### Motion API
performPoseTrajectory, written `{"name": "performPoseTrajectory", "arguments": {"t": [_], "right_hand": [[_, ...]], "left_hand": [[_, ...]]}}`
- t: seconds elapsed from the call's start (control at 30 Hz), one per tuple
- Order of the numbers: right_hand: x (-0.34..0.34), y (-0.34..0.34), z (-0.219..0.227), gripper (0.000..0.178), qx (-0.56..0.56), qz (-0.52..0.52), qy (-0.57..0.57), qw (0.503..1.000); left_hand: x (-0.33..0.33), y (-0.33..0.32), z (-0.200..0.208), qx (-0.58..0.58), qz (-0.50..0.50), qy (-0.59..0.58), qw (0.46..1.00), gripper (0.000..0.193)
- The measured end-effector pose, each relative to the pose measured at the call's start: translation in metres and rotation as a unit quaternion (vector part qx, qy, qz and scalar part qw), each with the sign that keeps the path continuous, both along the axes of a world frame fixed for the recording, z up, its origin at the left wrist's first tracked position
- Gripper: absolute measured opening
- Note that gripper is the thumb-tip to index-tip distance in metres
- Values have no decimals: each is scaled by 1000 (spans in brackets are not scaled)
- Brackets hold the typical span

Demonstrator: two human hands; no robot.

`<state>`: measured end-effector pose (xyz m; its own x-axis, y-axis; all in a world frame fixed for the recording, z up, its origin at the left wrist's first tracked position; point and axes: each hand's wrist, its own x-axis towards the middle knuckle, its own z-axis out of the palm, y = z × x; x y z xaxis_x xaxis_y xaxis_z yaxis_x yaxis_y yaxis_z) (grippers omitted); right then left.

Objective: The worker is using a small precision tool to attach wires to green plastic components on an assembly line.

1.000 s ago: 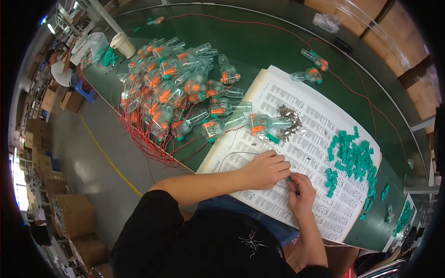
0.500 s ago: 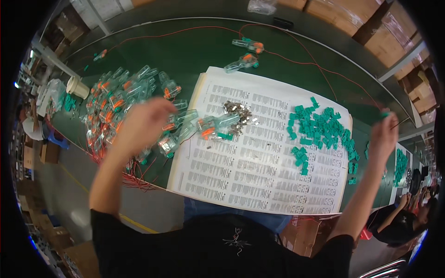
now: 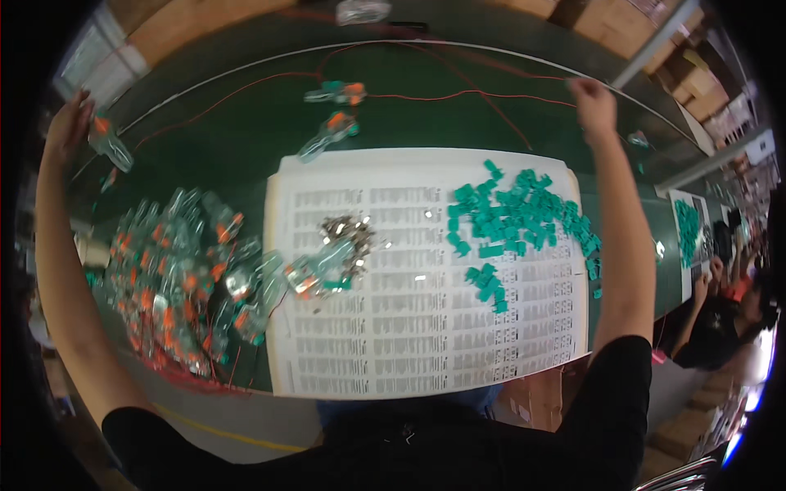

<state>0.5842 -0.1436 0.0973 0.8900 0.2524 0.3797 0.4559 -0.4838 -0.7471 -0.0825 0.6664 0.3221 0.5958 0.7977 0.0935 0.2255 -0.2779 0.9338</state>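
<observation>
My left hand [image 3: 69, 127] is raised at the far left, its fingers closed on a clear plastic housing with an orange part [image 3: 109, 146]. Blur hides the exact grip. Out at the right, my right hand [image 3: 595, 108] pinches the end of a red wire [image 3: 536, 76] that runs leftward over the far side of the table. A large heap of similar clear housings [image 3: 176, 270] with orange parts and red wires lies below my left hand. Another housing [image 3: 332, 258] rests on the printed sheet [image 3: 409, 344], beside a small pile of metal pieces [image 3: 350, 233].
Green plastic pieces [image 3: 520, 213] are heaped on the right of the sheet. Two wired housings [image 3: 329, 135] lie on the green table [image 3: 426, 114] beyond it. A metal post [image 3: 655, 45] rises at the far right. Another person [image 3: 712, 327] works at the right.
My left hand has moved far out to the upper left with a housing. My right hand has moved up and inward, drawing a wire. The view has shifted.
</observation>
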Motion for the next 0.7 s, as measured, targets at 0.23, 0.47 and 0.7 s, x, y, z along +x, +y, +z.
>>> {"name": "performPoseTrajectory", "arguments": {"t": [0.23, 0.47, 0.7], "right_hand": [[-40, 89, -64, 42, -239, -62, -46, 968], [-27, 70, -96, 42, -354, 68, 31, 932], [-78, 56, 31, 54, -251, 92, -54, 962]], "left_hand": [[69, 40, -208, 280, -28, 254, 925, 29], [211, -201, -244, 447, -63, 276, 848, 42], [339, -460, -209, 332, -319, 79, 884, 62]]}}
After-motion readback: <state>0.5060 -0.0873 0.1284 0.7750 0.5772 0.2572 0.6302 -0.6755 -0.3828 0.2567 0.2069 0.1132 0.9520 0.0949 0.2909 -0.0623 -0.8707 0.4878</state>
